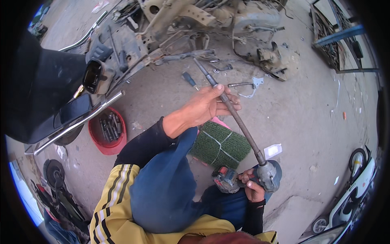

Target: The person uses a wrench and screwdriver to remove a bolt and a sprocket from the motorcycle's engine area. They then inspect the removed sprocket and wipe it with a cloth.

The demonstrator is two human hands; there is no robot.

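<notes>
My left hand (203,105) grips a long grey metal rod (243,126), thumb on top and fingers beneath. The rod slants from the upper middle down to a worn cordless power tool (269,175) with a dark battery base (227,183). My right hand (252,187) is closed on that tool's handle. Below the rod lies a tied green artificial-turf pad (215,150) over something pink. Beyond my left hand are a blue-handled tool (187,79) and a pale gasket (256,84) on the ground.
A dismantled vehicle frame (174,20) spans the top. A black seat (40,89), a chrome tube (81,122) and a red container of sockets (97,144) are left. A metal frame (337,38) stands upper right; scooters (349,195) edge the right. The concrete ground (308,122) holds scraps.
</notes>
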